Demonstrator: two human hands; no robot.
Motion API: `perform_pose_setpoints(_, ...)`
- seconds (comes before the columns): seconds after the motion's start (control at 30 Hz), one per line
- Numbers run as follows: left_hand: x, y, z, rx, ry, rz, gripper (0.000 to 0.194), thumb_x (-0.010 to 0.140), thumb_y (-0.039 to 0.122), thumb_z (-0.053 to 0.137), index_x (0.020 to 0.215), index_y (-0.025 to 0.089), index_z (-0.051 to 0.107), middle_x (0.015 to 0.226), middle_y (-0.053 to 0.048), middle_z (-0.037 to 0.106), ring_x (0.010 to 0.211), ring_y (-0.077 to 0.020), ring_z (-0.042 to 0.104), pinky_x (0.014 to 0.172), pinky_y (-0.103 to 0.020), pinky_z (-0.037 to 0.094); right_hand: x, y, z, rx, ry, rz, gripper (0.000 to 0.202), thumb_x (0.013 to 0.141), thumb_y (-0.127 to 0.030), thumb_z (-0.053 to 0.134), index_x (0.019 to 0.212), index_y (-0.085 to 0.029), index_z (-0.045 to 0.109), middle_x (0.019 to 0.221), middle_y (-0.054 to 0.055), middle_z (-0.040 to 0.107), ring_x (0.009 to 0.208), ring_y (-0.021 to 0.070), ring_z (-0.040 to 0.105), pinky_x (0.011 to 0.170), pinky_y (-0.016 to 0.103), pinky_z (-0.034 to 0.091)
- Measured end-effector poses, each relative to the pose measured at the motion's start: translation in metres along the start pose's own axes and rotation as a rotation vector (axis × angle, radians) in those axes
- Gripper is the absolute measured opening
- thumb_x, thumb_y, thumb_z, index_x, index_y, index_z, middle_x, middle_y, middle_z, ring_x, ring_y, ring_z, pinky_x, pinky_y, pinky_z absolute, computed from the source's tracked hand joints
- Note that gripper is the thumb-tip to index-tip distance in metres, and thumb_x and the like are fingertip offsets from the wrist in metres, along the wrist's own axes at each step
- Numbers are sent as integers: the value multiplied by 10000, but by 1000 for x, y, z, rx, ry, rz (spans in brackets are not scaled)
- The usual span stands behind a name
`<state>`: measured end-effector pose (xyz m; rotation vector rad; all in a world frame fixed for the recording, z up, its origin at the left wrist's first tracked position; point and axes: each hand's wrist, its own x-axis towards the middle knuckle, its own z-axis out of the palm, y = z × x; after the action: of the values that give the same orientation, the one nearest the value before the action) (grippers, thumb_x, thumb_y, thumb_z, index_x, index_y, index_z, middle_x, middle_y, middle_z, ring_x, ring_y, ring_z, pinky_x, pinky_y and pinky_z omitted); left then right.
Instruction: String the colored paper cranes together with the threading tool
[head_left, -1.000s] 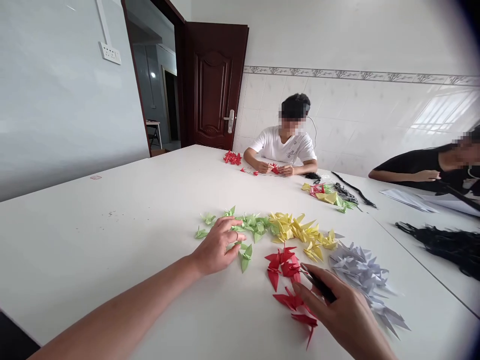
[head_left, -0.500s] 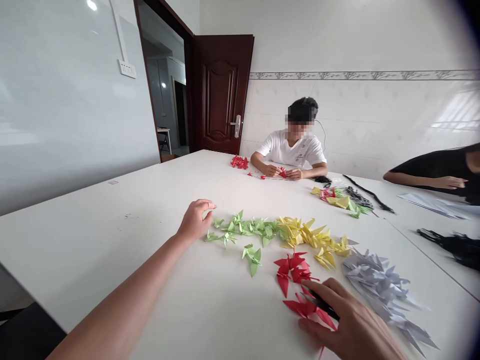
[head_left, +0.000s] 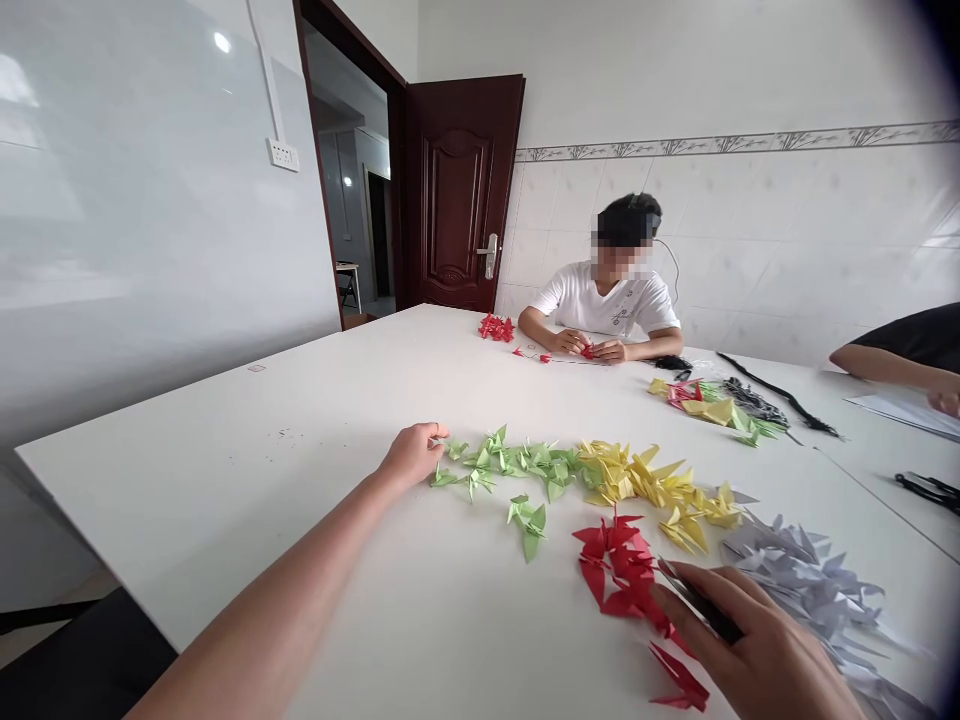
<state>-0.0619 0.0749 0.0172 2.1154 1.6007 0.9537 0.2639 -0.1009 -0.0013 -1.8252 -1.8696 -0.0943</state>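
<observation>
My left hand (head_left: 412, 455) rests on the table at the left end of a row of green paper cranes (head_left: 544, 465). Its fingers are loosely curled, with a gap to the thumb, and I see nothing in it. My right hand (head_left: 757, 625) is closed around a dark tool with a pointed metal tip (head_left: 709, 608); its exact kind is partly hidden by the fingers. The fingertips are against red paper cranes (head_left: 619, 560). One red crane (head_left: 679, 680) lies closer to me. Yellow cranes (head_left: 637, 475) continue the green row, and pale grey-white cranes (head_left: 810, 580) lie right of my hand.
Across the white table (head_left: 360, 400) a person in a white shirt (head_left: 611, 300) handles a red crane, beside a red pile (head_left: 496, 327). Mixed cranes (head_left: 712, 408) and black cords (head_left: 776, 395) lie at the far right. Another person's dark sleeve (head_left: 907, 340) is by some paper sheets (head_left: 900, 415).
The view has swung left, so everything appears further right. My right hand has pushed the nearby red cranes closer to the other red ones. The left hand's fingers are more curled.
</observation>
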Motion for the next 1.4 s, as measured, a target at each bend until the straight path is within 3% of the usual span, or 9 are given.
perform_pose_setpoints(0.1, 0, -2, 5, -34, -10, -3, 227, 738, 191, 492, 883, 202, 667, 827, -27, 712, 665, -155, 652, 565, -231, 505, 0, -2, 0, 4, 4, 12, 363, 772, -555, 507, 894, -262, 682, 818, 25, 658, 626, 149, 639, 497, 188, 507)
perform_pose_setpoints(0.2, 0, 4, 6, -72, 27, 38, 225, 745, 220, 497, 895, 204, 664, 872, -27, 711, 718, -155, 650, 612, -236, 512, -1, -6, -1, 29, 32, 23, 347, 774, -543, 513, 878, -258, 681, 809, 19, 656, 618, 143, 630, 499, 187, 495)
perform_pose_setpoints(0.37, -8, 33, 3, -148, 115, 167, 266, 772, 235, 481, 986, 182, 631, 986, -51, 684, 775, -147, 626, 638, -241, 504, -6, -21, -4, 154, 99, 69, 330, 820, -502, 472, 837, -232, 660, 824, 25, 638, 669, 145, 604, 549, 197, 470)
perform_pose_setpoints(0.47, -27, 58, 7, -233, 114, 360, 229, 784, 215, 500, 977, 180, 619, 931, -48, 685, 731, -130, 619, 591, -222, 483, -9, -33, -7, 277, 141, 16, 263, 831, -428, 499, 891, -218, 646, 845, 38, 618, 710, 145, 591, 594, 199, 466)
perform_pose_setpoints(0.57, -54, 81, 17, -303, 18, 607, 221, 806, 164, 485, 992, 187, 601, 849, -37, 682, 739, -123, 620, 624, -221, 486, -13, -45, -8, 352, 183, -30, 232, 829, -370, 515, 959, -219, 633, 786, 24, 599, 623, 118, 563, 552, 194, 467)
perform_pose_setpoints(0.73, -82, 98, 28, -348, -79, 847, 227, 805, 94, 481, 979, 207, 573, 828, -17, 692, 709, -117, 608, 699, -246, 494, -17, -54, -7, 391, 168, -69, 212, 819, -320, 522, 978, -236, 633, 882, 35, 642, 684, 133, 604, 592, 206, 503)
perform_pose_setpoints(0.97, -88, 103, 29, -430, -141, 887, 189, 821, 94, 461, 935, 202, 566, 796, -36, 684, 756, -126, 633, 660, -225, 517, -19, -52, -2, 536, 63, -123, 163, 820, -266, 526, 916, -246, 657, 857, 40, 648, 721, 146, 618, 616, 202, 498)
perform_pose_setpoints(1.1, -92, 104, 30, -465, -206, 866, 181, 825, 103, 444, 910, 193, 577, 827, -56, 681, 785, -131, 637, 663, -218, 524, -20, -55, -2, 516, 44, -123, 148, 817, -257, 527, 884, -247, 659, 858, 39, 649, 718, 148, 613, 623, 206, 491)
perform_pose_setpoints(1.4, -94, 106, 32, -502, -234, 846, 164, 832, 118, 459, 917, 179, 585, 824, -62, 686, 755, -131, 634, 675, -215, 506, -21, -60, 1, 533, 74, -154, 156, 808, -290, 541, 857, -233, 677, 799, 37, 653, 667, 143, 610, 596, 196, 491)
